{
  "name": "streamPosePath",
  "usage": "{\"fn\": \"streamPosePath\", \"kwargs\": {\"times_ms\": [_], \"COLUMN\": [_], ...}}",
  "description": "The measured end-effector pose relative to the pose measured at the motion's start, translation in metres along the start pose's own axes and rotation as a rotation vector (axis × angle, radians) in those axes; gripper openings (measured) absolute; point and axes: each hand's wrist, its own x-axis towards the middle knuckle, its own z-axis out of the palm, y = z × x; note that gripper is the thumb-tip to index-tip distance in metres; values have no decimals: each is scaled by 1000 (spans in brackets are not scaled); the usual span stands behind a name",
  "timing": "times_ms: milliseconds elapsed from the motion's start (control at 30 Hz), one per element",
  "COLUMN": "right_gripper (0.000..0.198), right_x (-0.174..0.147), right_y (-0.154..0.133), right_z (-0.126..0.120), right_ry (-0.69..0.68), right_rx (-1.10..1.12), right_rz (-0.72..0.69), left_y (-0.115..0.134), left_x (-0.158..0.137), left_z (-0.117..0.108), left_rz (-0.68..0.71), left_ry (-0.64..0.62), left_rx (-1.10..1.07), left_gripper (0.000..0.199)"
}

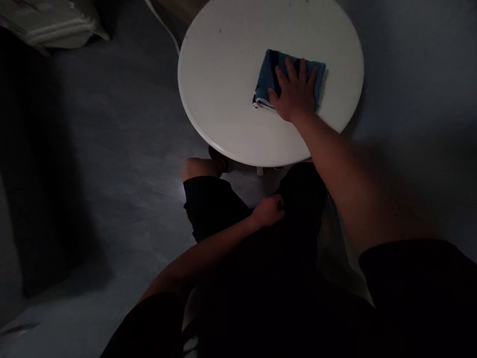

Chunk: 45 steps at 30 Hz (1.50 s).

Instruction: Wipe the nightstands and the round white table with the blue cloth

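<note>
head-worn view, downward over round table (pixel 238 74)

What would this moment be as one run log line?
right hand: spread on folded blue cloth | cloth: on round white table | left hand: curled over dark shorts

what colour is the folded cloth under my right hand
Blue with darker patches: the cloth shows best in the head view.
</note>
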Motion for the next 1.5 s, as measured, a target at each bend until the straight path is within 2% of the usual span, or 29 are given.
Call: {"fn": "streamPosePath", "kwargs": {"times_ms": [167,367,467,533,633,733,867,967,1067,1267,1333,1400,1500], "right_gripper": [93,109,112,115,115,104,91,86,82,83,82,83,86], "right_x": [8,24,29,29,27,23,15,0,-30,-132,-154,-158,-118], "right_y": [9,24,28,28,24,19,12,7,1,-10,-11,-12,-10], "right_z": [11,32,39,41,38,32,22,17,16,27,31,32,30], "right_ry": [21,35,49,43,42,33,2,-20,-56,-126,-147,-163,-187], "right_rx": [99,152,116,99,106,85,9,-49,-127,-168,-172,-170,-180], "right_rz": [-17,-40,-33,-25,-20,2,6,-28,-54,-237,-287,-324,-342], "left_y": [-4,-29,-41,-47,-52,-48,-34,-26,-25,-32,-37,-42,-52], "left_x": [4,13,12,11,6,2,5,10,14,21,25,28,35], "left_z": [5,14,16,14,9,7,8,8,5,-3,-6,-7,-5], "left_rz": [4,4,-34,-79,-102,-43,35,89,84,45,26,14,4], "left_ry": [37,130,112,97,116,68,1,-43,-83,-139,-166,-199,-257], "left_rx": [-132,-530,-742,-811,-736,-510,-188,-62,-32,-86,-124,-174,-254], "left_gripper": [20,25,29,30,22,11,18,18,22,19,18,16,11]}}
